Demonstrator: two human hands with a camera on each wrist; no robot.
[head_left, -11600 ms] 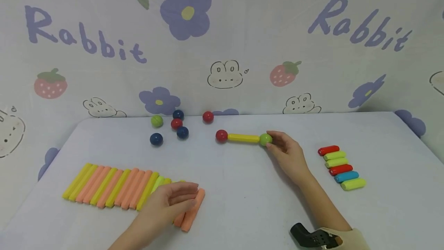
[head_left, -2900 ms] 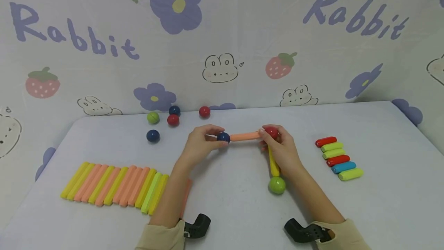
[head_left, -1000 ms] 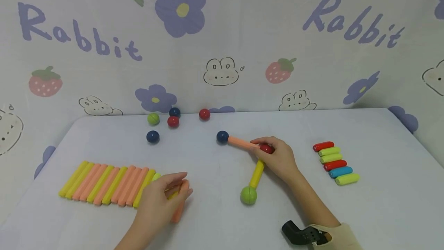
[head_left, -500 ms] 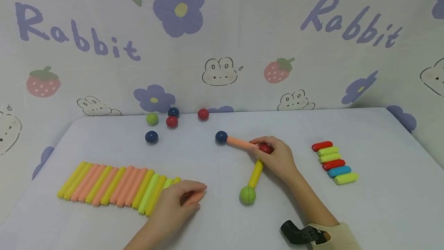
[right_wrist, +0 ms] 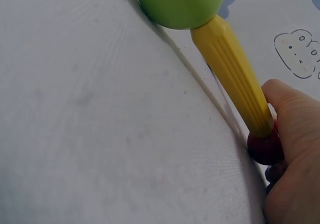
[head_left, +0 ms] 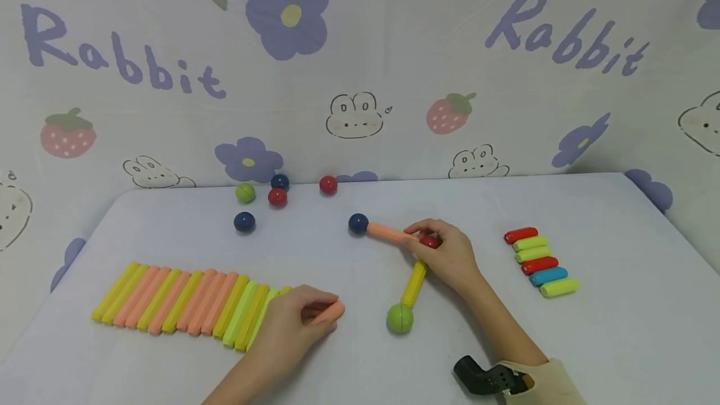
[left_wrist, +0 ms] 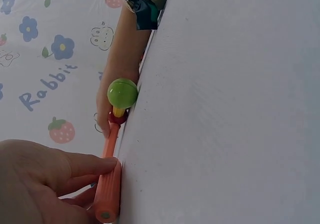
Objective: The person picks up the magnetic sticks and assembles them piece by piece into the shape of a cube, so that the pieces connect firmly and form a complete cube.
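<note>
In the head view we see the left hand [head_left: 284, 325] pinching an orange stick [head_left: 329, 313] between narrowed thumb and fingers; half a second ago it was nearer the row of sticks [head_left: 185, 297], and it has since drawn the stick a little farther out to the right, which we take to mean that one more piece is free for building. The right hand [head_left: 450, 259] has hardly moved: its fingers close round a red ball [head_left: 430, 241], where a second orange stick [head_left: 388, 232] ending in a dark blue ball [head_left: 358, 224] meets a yellow stick [head_left: 414, 283] ending in a green ball [head_left: 400, 319], so we judge that the joined piece is being kept steady. Loose balls [head_left: 277, 197] lie near the back edge, and short rods [head_left: 548, 276] lie to the right. In the left wrist view we find the thumb and fingers holding the near stick along its side, with the joined piece beyond it. In the right wrist view we see the yellow stick running from the green ball to the red one, which the fingers partly hide; we cannot tell there how the fingertips press
</note>
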